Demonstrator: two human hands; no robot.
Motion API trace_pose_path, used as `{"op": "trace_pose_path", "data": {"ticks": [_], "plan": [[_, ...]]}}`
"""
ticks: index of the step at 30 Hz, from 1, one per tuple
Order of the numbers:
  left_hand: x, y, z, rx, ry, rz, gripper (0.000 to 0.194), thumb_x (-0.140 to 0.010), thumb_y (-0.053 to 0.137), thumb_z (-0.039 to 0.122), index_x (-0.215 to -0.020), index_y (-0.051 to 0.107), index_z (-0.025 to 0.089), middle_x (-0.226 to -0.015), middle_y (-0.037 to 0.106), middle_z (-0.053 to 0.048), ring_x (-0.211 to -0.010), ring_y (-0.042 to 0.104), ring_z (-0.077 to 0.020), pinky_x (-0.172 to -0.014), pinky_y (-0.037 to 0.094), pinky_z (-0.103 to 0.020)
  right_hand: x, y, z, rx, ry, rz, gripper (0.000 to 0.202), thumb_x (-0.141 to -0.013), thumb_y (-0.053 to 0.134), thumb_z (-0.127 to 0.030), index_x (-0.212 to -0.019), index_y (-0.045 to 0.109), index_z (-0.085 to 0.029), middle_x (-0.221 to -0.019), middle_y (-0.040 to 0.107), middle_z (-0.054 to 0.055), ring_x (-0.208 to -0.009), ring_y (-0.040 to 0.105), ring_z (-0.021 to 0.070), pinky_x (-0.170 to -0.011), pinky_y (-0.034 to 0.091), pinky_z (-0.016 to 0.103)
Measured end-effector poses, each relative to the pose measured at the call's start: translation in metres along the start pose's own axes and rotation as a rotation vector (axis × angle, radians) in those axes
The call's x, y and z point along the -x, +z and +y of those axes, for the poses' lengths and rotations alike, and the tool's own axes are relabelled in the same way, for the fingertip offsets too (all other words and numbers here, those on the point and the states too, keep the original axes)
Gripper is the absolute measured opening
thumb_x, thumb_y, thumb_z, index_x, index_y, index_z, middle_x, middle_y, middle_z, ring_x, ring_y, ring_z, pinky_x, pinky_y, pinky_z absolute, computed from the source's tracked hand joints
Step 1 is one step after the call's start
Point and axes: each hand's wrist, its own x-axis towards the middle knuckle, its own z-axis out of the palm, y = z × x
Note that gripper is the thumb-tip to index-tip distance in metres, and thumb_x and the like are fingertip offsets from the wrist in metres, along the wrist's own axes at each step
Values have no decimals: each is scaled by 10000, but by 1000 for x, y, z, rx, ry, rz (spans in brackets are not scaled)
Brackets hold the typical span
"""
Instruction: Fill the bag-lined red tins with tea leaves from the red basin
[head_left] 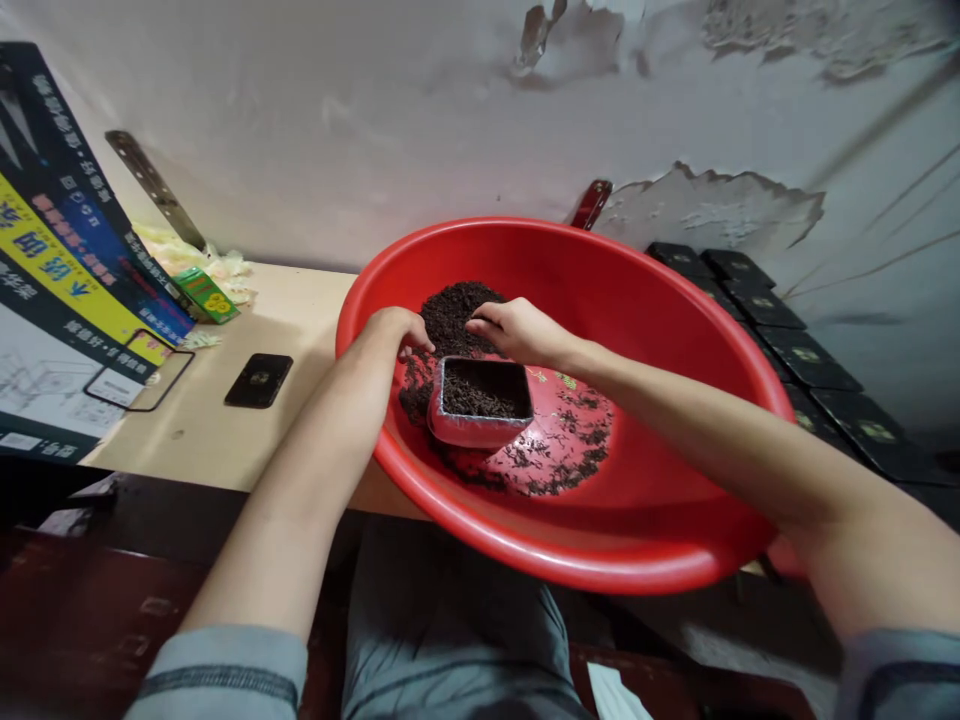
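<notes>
A rectangular tin (480, 432), lined with clear film, stands in the large red plastic basin (675, 330). Inside it are dark dried shreds (480, 395) that look like loose tea leaves. A heap of the same leaves (457, 305) lies behind the tin. My left hand (396, 328) is at the heap's left side, near the tin's back left corner, with bent fingers slightly apart. Over the heap's right edge, behind the tin, my right hand (517, 330) has its fingers drawn together. Whatever is between those fingertips is hidden.
On the wooden table (202, 430) lie a black lid (259, 380) and a thin dark rectangular frame (142, 370). A green box (206, 295) and a large printed carton (75, 260) stand left. Several black tins (810, 355) line the right side. Behind is a peeling wall (375, 130).
</notes>
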Motion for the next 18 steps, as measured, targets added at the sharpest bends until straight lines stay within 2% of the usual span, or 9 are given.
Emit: {"op": "trace_pose_path", "data": {"ticks": [3, 7, 13, 15, 18], "plan": [[5, -1, 1, 14, -67, -23, 634, -746, 763, 625, -1194, 717, 178, -808, 748, -95, -769, 697, -241, -759, 548, -311, 17, 7, -20, 38, -72, -32, 329, -1042, 521, -375, -1054, 735, -125, -922, 759, 113, -809, 686, 200, -727, 457, 283], [12, -1, 1, 17, -81, -46, 662, -777, 726, 640, -1240, 692, 168, -926, 773, -124, -814, 712, -257, -755, 565, -324, 26, 22, -30, 139, -189, -49, 352, -1053, 494, -384, -1133, 726, -131, -1079, 748, 133, -940, 702, 233, -795, 466, 306], [14, 1, 1, 48, -60, -58, 685, -773, 745, 634, -1245, 659, 146, -1080, 761, -138, -951, 723, -253, -787, 561, -288, 36, 28, -36, 311, -250, -20, 446, -1049, 456, -494, -1206, 732, -181, -1113, 700, 115, -853, 678, 211, -665, 417, 303], [16, 2, 2, 50, -52, -61, 680, -792, 730, 631, -1243, 642, 130, -1125, 748, -152, -977, 717, -256, -759, 563, -283, 38, 26, -37, 301, -237, 2, 442, -1047, 463, -495, -1209, 734, -186, -1112, 698, 111, -842, 676, 206, -654, 409, 300], [19, 2, 3, 68, -53, -56, 642, -803, 726, 618, -1209, 642, 128, -1113, 744, -158, -982, 715, -270, -727, 566, -289, 36, 20, -34, 206, -199, 54, 383, -1048, 486, -427, -1110, 765, -172, -1062, 721, 109, -864, 678, 202, -698, 425, 290]]}}
